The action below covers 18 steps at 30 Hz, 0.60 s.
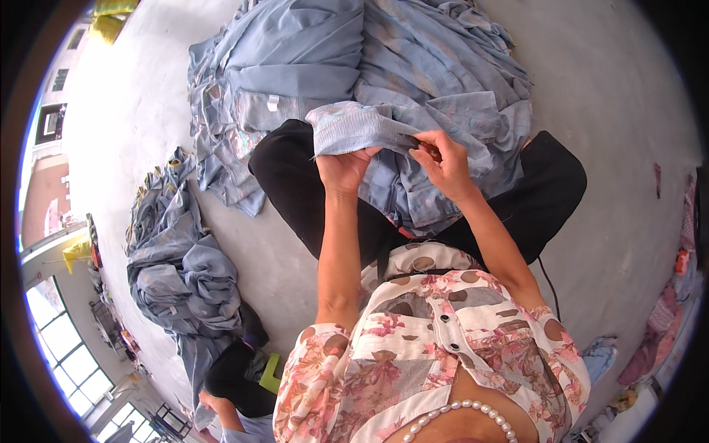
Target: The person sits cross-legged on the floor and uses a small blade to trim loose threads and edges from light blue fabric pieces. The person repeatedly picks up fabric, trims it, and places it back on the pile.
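My left hand is closed on the gathered, elasticated band of a blue-grey garment, lifting it above my lap. The hand is partly under the band, so some of its fingers are hidden. My right hand is closed around a small dark tool, which looks like thread snips. Its tip points left at the edge of the band. The rest of the cloth hangs between my knees and runs into a large heap of blue-grey garments in front of me.
My bent legs in black trousers flank the cloth. A second blue-grey pile lies to the left, beside another person's hand and a green object. A thin black cord lies right of me. Pink cloth lies along the right rim.
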Each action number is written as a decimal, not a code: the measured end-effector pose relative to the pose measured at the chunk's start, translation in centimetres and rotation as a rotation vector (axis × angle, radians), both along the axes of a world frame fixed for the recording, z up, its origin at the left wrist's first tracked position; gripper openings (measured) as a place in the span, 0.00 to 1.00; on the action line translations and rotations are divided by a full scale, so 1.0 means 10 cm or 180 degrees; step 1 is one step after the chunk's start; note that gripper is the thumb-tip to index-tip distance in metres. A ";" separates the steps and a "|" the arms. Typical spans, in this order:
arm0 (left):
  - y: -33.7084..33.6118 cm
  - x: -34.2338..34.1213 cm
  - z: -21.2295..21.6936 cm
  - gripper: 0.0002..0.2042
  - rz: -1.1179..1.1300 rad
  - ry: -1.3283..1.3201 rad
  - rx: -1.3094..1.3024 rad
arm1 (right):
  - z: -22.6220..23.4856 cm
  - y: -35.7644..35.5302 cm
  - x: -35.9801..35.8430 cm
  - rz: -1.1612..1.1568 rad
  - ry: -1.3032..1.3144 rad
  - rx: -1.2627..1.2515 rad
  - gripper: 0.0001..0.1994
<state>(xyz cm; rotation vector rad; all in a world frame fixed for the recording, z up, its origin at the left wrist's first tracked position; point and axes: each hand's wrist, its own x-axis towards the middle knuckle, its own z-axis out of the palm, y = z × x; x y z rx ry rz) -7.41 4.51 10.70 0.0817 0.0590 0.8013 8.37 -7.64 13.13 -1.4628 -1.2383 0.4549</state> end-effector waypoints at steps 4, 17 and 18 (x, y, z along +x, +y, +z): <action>-0.04 0.00 0.01 0.25 -0.0001 -0.0073 -0.0016 | 0.03 0.11 -0.08 0.0069 0.0172 0.0026 0.12; -0.15 0.12 0.10 0.27 0.0221 -0.0236 -0.0324 | -0.02 0.13 -0.16 -0.0130 0.0665 0.0169 0.12; -0.16 0.12 0.11 0.27 0.0240 -0.0201 -0.0341 | -0.03 0.12 -0.16 -0.0122 0.0607 0.0147 0.12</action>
